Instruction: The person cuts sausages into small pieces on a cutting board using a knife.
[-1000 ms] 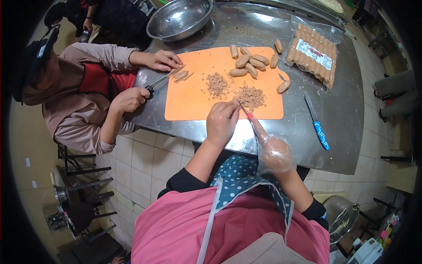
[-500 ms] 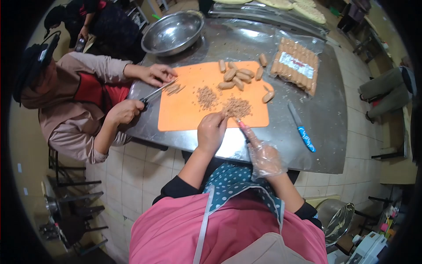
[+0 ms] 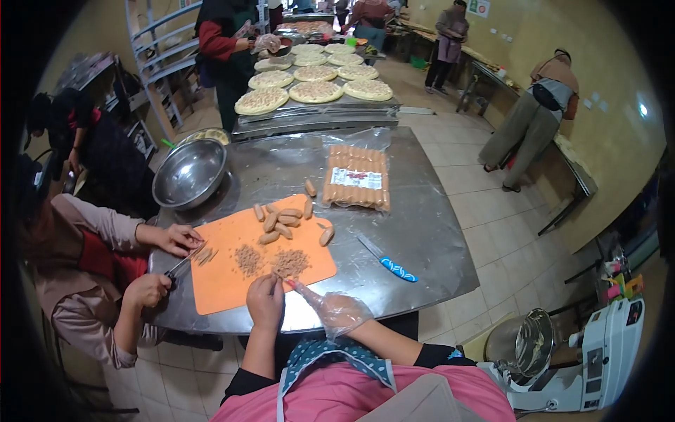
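My left hand is closed at the near edge of the orange cutting board, its fingertips beside a pile of chopped sausage; what they pinch is too small to tell. In a clear plastic glove, my right hand grips a knife with a pink-red handle, its blade mostly hidden at the pile. A second chopped pile lies to the left. Several sausage pieces rest toward the back of the board. At its left side a co-worker's hands hold another knife over thin strips.
A steel bowl stands at the table's back left. Packaged sausages and a blue-handled knife lie to the right. Topped dough rounds fill trays beyond. A white mixer stands at lower right; other people are around the room.
The view has tilted up and swung right, bringing the trays of dough rounds and the mixer into fuller view. Both my hands remain at the near chopped pile.
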Demonstrator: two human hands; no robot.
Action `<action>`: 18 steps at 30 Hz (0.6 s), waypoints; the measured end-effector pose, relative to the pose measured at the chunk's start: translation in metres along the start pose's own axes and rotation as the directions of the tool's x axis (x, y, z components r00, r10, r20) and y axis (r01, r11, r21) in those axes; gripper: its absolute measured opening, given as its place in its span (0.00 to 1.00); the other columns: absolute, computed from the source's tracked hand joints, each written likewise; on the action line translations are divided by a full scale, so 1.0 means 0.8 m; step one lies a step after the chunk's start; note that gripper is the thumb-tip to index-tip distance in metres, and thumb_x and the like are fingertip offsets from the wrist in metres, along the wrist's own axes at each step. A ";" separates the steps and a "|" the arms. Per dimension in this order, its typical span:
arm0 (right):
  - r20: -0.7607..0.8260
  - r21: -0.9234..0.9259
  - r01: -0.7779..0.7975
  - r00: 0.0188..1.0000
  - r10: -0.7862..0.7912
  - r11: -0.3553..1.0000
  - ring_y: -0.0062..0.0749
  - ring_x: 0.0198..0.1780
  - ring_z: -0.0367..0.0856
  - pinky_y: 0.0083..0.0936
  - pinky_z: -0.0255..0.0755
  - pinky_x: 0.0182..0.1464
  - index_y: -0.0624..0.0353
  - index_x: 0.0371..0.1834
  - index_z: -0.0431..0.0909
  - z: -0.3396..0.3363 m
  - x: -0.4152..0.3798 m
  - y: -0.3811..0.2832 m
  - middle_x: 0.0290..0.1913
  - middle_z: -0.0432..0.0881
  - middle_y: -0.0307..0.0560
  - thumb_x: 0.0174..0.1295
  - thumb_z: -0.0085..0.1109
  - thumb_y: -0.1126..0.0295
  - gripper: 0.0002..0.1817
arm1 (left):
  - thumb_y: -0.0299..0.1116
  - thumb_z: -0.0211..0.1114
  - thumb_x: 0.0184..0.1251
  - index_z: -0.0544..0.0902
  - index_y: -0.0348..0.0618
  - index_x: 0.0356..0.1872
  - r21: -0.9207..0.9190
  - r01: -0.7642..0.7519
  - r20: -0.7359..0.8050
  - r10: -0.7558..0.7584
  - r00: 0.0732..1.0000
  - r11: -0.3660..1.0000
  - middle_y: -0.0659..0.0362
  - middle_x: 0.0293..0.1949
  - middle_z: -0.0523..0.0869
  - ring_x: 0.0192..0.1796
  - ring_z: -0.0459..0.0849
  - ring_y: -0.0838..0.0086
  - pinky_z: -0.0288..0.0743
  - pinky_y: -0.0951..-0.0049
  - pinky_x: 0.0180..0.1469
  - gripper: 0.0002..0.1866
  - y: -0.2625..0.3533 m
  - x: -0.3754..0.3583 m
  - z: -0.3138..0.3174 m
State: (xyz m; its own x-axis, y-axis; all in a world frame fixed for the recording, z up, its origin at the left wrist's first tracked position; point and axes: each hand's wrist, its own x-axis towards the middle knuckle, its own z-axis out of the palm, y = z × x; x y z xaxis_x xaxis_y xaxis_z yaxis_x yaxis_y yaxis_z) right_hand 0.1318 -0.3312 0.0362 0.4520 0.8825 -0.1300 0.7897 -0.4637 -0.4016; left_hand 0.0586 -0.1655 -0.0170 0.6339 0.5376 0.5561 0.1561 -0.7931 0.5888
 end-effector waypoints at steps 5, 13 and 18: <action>-0.050 0.061 0.029 0.998 -0.026 0.998 0.51 0.25 0.80 0.45 0.74 0.29 0.38 0.73 0.41 0.032 0.008 0.012 0.22 0.78 0.59 0.54 0.49 0.75 0.43 | 0.27 0.66 0.53 0.83 0.34 0.28 0.043 -0.013 0.007 0.012 1.000 0.999 0.50 0.33 0.84 0.36 0.83 0.59 0.76 0.67 0.41 0.06 -0.004 -0.003 0.001; -0.046 0.005 -0.001 0.999 0.002 1.000 0.52 0.27 0.80 0.45 0.74 0.30 0.38 0.73 0.41 0.028 0.002 0.006 0.26 0.78 0.60 0.57 0.48 0.73 0.41 | 0.27 0.67 0.53 0.83 0.34 0.29 0.038 0.003 0.020 -0.003 1.000 0.999 0.50 0.33 0.84 0.38 0.83 0.59 0.76 0.67 0.42 0.07 -0.001 -0.002 -0.001; 0.020 0.036 -0.017 1.000 0.016 0.999 0.54 0.29 0.80 0.47 0.73 0.31 0.37 0.73 0.42 0.003 -0.004 -0.004 0.27 0.78 0.61 0.59 0.46 0.71 0.38 | 0.28 0.67 0.52 0.83 0.34 0.30 0.021 0.014 0.024 -0.015 1.000 1.000 0.49 0.34 0.84 0.38 0.83 0.59 0.76 0.67 0.42 0.07 0.003 -0.002 -0.002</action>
State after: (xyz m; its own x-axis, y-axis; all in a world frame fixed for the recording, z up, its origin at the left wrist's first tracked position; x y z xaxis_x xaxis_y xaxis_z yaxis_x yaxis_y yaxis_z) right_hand 0.1269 -0.3328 0.0360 0.4562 0.8764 -0.1544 0.7665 -0.4751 -0.4321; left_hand 0.0565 -0.1674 -0.0156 0.6499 0.5421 0.5328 0.1812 -0.7912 0.5841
